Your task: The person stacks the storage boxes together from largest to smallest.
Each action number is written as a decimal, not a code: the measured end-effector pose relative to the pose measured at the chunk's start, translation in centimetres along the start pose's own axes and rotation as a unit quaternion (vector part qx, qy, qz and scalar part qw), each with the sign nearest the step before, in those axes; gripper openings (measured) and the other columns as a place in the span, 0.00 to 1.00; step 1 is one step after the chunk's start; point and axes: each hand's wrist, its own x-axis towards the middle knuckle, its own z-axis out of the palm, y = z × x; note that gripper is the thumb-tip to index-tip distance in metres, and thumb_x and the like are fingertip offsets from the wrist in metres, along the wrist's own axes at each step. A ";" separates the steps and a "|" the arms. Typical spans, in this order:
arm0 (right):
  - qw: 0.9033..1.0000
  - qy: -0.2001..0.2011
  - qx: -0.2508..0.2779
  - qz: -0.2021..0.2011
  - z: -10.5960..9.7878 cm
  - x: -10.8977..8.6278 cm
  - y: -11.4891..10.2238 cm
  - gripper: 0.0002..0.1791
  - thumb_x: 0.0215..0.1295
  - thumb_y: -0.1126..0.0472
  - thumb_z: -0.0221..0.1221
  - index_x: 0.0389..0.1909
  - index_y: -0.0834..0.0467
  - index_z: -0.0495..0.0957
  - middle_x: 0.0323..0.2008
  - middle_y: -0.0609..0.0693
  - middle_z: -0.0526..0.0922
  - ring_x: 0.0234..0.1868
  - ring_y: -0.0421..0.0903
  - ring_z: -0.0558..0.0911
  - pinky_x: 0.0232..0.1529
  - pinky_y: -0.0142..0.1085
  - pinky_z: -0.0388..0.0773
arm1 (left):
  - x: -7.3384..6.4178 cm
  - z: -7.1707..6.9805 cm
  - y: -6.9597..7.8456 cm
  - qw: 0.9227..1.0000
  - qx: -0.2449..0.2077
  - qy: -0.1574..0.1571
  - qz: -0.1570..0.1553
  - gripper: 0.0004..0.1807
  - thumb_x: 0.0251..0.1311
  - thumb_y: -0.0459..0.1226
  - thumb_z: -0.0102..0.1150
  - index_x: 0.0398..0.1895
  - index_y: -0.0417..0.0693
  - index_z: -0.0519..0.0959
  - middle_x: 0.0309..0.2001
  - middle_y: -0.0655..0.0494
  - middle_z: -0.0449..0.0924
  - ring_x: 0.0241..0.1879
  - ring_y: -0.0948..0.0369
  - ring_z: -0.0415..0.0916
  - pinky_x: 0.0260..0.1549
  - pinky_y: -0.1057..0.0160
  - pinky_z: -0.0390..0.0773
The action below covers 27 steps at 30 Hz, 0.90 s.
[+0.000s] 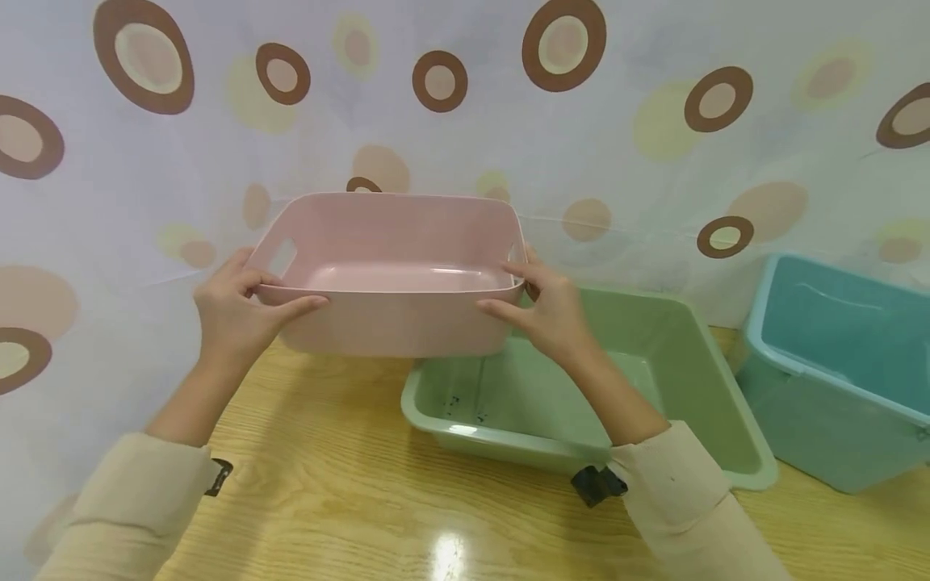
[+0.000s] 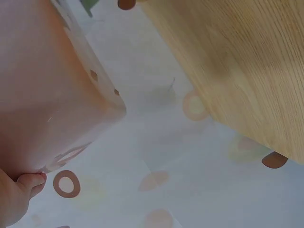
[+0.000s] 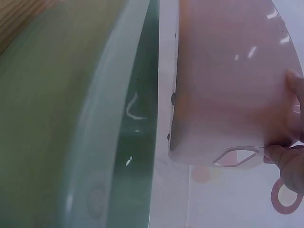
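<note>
Just left of 12 o'clock: pink basket (image 1: pixel 395 324), near corners pinched, thumb against fingers, by my left hand (image 1: pixel 236 305) and right hand (image 1: pixel 550 308). Best held level, lifted evenly past green tub (image 1: pixel 555 403), 4 o'clock.

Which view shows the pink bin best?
Head view: the pink bin is wholly in frame, gripped by left hand and right hand, with its inside and most of its rim showing. Left wrist catches only part of its outside, cut off at the frame edge; right wrist, its outer surface, also cut off.
</note>
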 end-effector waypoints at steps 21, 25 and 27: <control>1.000 0.020 -0.002 -0.016 -3.9 -3.2 1.6 0.43 0.47 0.68 0.69 0.64 0.70 0.58 0.66 0.64 0.60 0.67 0.55 0.64 0.56 0.37 0.70 | -1.2 3.4 2.4 0.998 0.004 -0.045 0.048 0.46 0.19 0.47 0.80 0.50 0.36 0.78 0.39 0.41 0.82 0.20 0.64 0.59 0.20 0.79 0.58; 0.999 0.038 0.004 -0.039 -4.7 -3.5 1.5 0.44 0.45 0.70 0.69 0.65 0.69 0.58 0.65 0.64 0.62 0.62 0.57 0.70 0.53 0.36 0.72 | -1.5 3.9 3.0 0.997 0.000 -0.056 0.047 0.47 0.19 0.44 0.81 0.51 0.32 0.77 0.38 0.40 0.82 0.21 0.61 0.60 0.20 0.78 0.58; 0.998 0.046 0.002 -0.047 -5.1 -3.7 1.4 0.44 0.44 0.71 0.69 0.64 0.69 0.59 0.64 0.65 0.63 0.60 0.58 0.71 0.52 0.32 0.73 | -1.6 4.2 3.3 0.997 -0.003 -0.059 0.043 0.47 0.18 0.41 0.81 0.52 0.32 0.76 0.38 0.40 0.81 0.21 0.60 0.60 0.21 0.78 0.58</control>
